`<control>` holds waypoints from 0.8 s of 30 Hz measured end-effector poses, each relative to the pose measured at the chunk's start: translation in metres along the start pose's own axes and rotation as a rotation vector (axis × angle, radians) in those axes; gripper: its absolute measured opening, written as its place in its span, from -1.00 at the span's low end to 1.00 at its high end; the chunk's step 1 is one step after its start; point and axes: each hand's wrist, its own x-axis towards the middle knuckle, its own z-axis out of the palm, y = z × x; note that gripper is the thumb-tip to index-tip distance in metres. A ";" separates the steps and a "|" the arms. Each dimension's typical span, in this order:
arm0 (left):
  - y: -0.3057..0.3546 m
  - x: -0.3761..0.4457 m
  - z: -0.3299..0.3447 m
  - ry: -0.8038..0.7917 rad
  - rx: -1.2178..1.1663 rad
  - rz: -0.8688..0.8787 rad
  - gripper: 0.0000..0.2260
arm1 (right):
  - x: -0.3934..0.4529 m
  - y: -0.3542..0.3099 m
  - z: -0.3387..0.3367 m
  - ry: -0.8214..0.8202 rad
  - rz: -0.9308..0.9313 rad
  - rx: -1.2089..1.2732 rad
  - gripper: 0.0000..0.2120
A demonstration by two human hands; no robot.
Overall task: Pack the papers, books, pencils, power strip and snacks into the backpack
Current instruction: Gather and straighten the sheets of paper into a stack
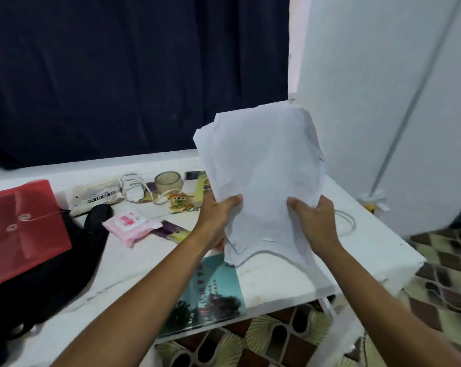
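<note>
- Both hands hold the papers (261, 178) up off the desk (356, 250): the left hand (218, 215) pinches the lower left edge of the sheaf, the right hand (311, 218) clasps the lower right edge, thumbs on the near face.
- The sheaf stands roughly upright between the hands, long axis running up and away from them, its top leaning slightly toward the right hand's side and its bottom edge hanging just below the wrists.
- These look like thin, loose sheets: light, floppy and ragged at the corners. They will sag and fan apart if gripped at one corner only, so a hold on both side edges low down, as here, seems the sound one; squaring the stack first should help it slide in without creasing.
- Beyond the left hand, well apart from it, lies the black backpack (52, 263) with a red envelope (20, 229) resting on top.
- Under the left forearm a book (213, 290) with a teal cover lies flat at the desk's near edge.
- Past the left hand's knuckles sit a pink packet (130, 223) and a coiled white cable (134, 186), possibly the power strip's, though blur makes that hard to say.
</note>
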 end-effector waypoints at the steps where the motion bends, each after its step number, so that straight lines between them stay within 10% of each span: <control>1: -0.009 0.001 0.010 -0.013 0.018 -0.001 -0.80 | -0.002 0.006 -0.013 0.028 0.003 0.016 -0.83; 24: -0.088 -0.007 0.034 -0.078 0.399 -0.103 -0.68 | -0.023 0.094 -0.047 0.013 0.193 -0.170 -0.85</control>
